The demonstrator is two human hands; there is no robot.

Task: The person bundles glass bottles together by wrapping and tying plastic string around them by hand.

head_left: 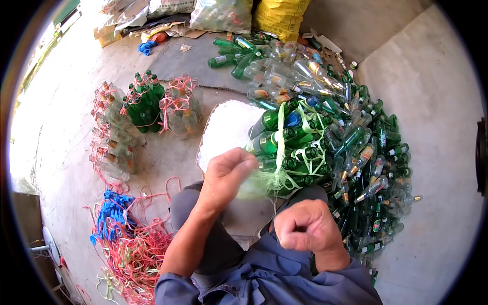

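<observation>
A bundle of green glass bottles [269, 143] leans on its side in front of me, tied about the necks with pale green plastic string [280, 147]. The frayed string gathers in a wispy tuft at the near end of the bundle. My left hand [229, 175] is closed in a pinch just left of that tuft; what its fingers hold, if anything, is hidden. Lower and to the right, my right hand [307, 229] is curled into a fist above my lap. Thin strands hang from the tuft close to it, but its grip is not clear.
Loose bottles [356, 152] are heaped along the right. Tied bottle bundles [145, 104] stand upright at the left. A tangle of red string [134, 254] with blue strips [113, 213] lies at lower left. A white pad [231, 127] sits ahead; a yellow sack [279, 18] is at the back.
</observation>
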